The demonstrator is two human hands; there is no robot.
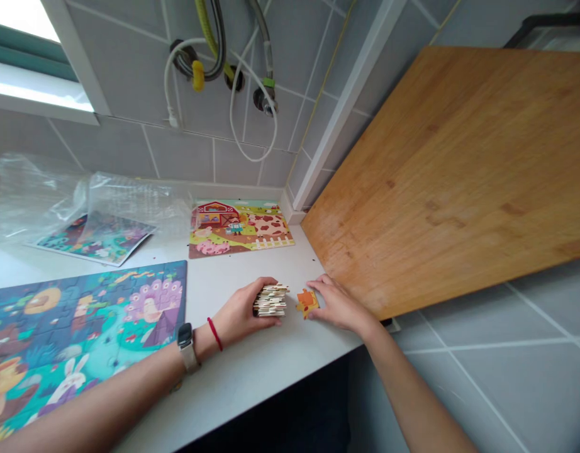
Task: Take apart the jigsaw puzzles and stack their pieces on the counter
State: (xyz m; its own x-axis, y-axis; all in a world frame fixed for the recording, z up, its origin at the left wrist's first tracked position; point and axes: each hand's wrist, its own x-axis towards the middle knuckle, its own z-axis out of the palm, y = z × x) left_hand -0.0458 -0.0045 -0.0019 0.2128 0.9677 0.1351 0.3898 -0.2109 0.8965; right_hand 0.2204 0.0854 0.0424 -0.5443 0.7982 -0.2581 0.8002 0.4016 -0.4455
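A thick stack of puzzle pieces [271, 300], seen edge-on, is gripped in my left hand [248, 306] above the white counter. Just to its right, my right hand [334, 304] has its thumb and fingers around an orange and yellow puzzle piece [307, 302]. A small gap separates the piece from the stack. My left wrist carries a watch and a red cord. Behind the hands lies a farm picture board [243, 228] with a barn and a cow.
At the left lies a large animal puzzle [105, 327]. Behind it are a printed sheet [101, 242] and clear plastic bags [129, 195]. A wooden board [460, 182] leans on the right. Hoses and a white cable hang from the tiled wall.
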